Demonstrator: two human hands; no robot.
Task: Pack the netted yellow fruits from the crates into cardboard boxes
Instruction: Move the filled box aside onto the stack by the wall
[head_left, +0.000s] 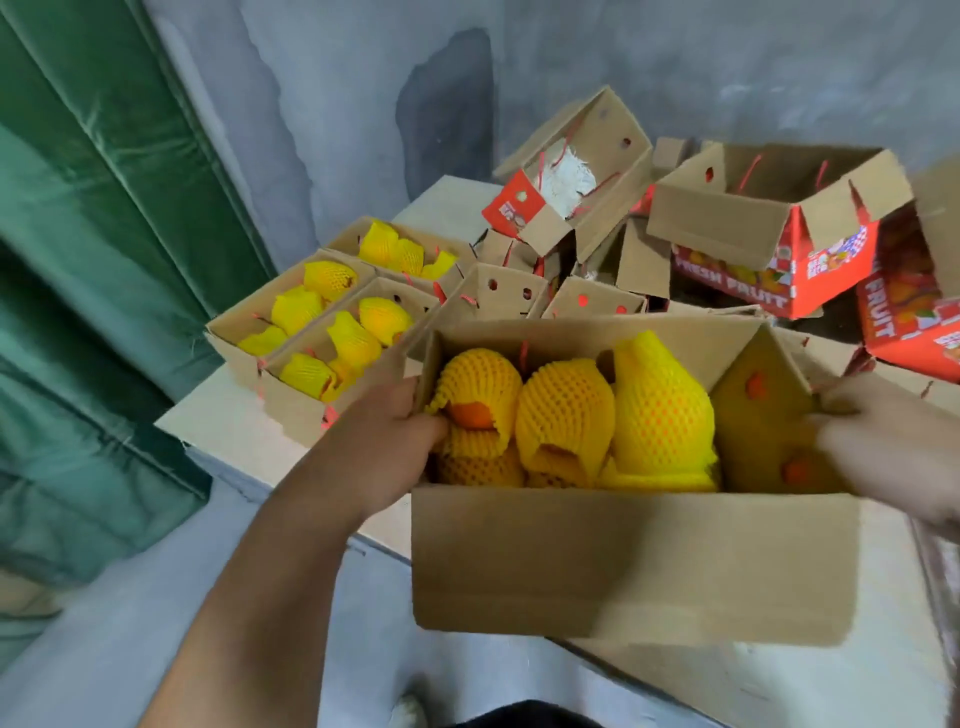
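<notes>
Now the left hand (387, 447) grips one end of the brown cardboard box (623, 561), full of yellow netted fruits (566, 410), above the pale table (223, 421). The blurry right hand (893, 447) holds the other end. I think the box next needs setting down by the other filled boxes (291, 332).

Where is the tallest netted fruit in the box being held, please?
In the head view, the tallest netted fruit stands rightmost in the front row of the held cardboard box, beside the box's inner right flap.

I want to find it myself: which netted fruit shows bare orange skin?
Start at the big open cardboard box nearest the camera. Look at its left end, beside the left hand. That fruit has its net split open, baring orange skin, unlike its covered neighbours.
</notes>
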